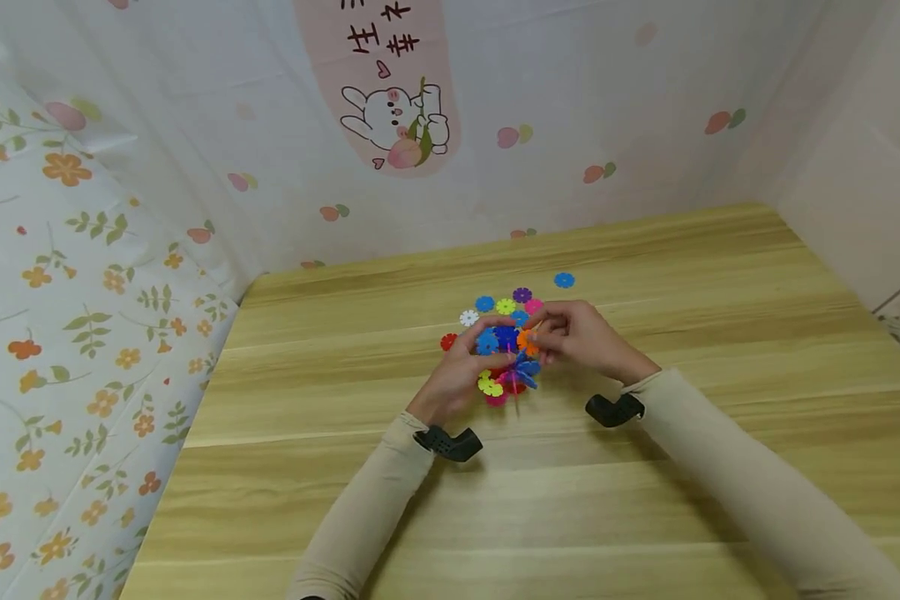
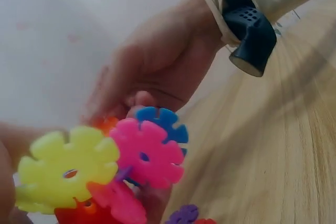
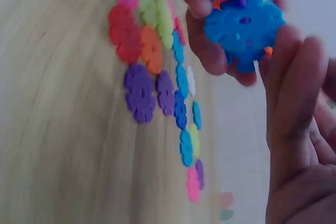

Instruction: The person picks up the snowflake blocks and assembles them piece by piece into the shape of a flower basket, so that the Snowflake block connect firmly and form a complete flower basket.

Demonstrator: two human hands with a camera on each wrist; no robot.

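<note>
**Clerk:** State the condition of the left hand (image 1: 457, 375).

**Inspector:** Occupied. Its fingers and thumb hold a disc assembly (image 1: 525, 369), built of notched, flower-shaped plastic discs and raised above the wood-grain table (image 1: 330, 367).

**Clerk:** And the right hand (image 1: 581, 337)?

**Inspector:** Narrow. Thumb and fingers pinch an orange disc (image 1: 525, 341) at the assembly's edge, the two hands working close together. Whether that disc is seated in a slot cannot be determined.

**Clerk:** Composition of the assembly?

**Inspector:** The left wrist view records a yellow disc (image 2: 86, 156) toward the person's own left thumb side, a pink disc (image 2: 155, 148) beside it and a blue disc (image 2: 170, 121) partly behind the pink one. A red disc (image 2: 86, 213) shows below the yellow. The right wrist view records further blue faces, with orange visible between them.

**Clerk:** Loose stock?

**Inspector:** On the table, beyond and around the hands: a loose white disc (image 1: 468, 317), a loose red disc (image 1: 448, 342) and a loose purple disc (image 1: 522, 295), among others. One outlying blue disc (image 1: 564, 280) lies apart from the cluster, toward the back edge.

**Clerk:** Surroundings?

**Inspector:** Beige sleeves (image 1: 375, 500), a black device (image 1: 453, 444) at each wrist, and a rabbit-printed cloth (image 1: 570, 92) behind the table.
</note>
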